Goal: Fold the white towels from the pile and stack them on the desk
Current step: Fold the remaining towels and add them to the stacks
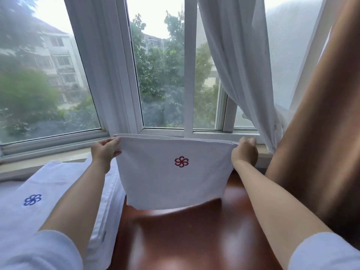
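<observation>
Head view, worn camera looking forward and down: your left hand [106, 151] and right hand [244, 152] each pinch an upper corner of the towel [171, 178], fingers and thumb clamped on the doubled top edge, so that the cloth hangs flat and taut between them with its red emblem [181, 161] facing you. Holding it by both corners lets its weight pull out wrinkles and keeps the layered edges aligned, which probably prepares the next fold. The towel hangs at about 12 o'clock from you, its lower edge touching or just above the desk [194, 236], the polished reddish-brown surface on which the finished stack belongs; contact cannot be confirmed. At 9 to 10 o'clock lies the pile [64, 184] of white towels, one showing a blue emblem [32, 199], kept just beside the desk, probably for easy reach. Beyond the towel stands the window [161, 75], with a white curtain [239, 65] drawn aside at 1 o'clock and a brown curtain [319, 133] at 3 o'clock.
</observation>
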Available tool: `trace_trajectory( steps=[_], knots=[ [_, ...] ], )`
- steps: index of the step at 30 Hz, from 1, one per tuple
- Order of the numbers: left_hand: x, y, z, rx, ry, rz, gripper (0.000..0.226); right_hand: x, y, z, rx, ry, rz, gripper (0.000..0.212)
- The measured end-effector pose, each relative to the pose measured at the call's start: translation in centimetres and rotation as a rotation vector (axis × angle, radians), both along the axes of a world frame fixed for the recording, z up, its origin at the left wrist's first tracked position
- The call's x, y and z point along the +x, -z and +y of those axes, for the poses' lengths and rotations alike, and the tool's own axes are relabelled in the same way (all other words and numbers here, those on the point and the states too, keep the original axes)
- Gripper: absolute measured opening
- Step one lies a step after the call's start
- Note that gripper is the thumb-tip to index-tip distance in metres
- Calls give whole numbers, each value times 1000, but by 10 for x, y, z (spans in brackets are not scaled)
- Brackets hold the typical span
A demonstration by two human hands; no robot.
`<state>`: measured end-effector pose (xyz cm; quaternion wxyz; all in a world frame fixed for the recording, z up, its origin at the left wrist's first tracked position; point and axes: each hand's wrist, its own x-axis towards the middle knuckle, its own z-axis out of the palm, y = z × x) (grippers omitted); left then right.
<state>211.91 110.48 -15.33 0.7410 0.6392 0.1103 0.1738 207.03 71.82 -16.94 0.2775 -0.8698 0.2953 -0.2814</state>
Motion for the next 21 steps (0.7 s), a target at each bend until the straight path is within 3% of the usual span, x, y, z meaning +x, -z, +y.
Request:
trace_trajectory(
  steps=[3, 6, 12, 16, 18, 21],
  knots=[
    [8, 21, 3, 53, 37, 55, 8, 8, 7, -3, 39, 37, 147, 23],
    [19, 36, 5, 66, 63, 69, 18, 16, 17, -2, 55, 53, 161, 22],
    [49, 11, -6, -24, -7, -74, 9, 42, 3, 6, 328, 106, -222, 21],
    [50, 0, -13, 19, -94, -209, 27, 42, -12, 9, 236, 22, -314, 12],
    [42, 9, -13, 82, -140, -174, 39, 35, -8, 9, 129, 29, -331, 19],
    [20, 39, -11, 223, -241, -73, 31, 15, 12, 8, 101, 25, -318, 14]
  ],
)
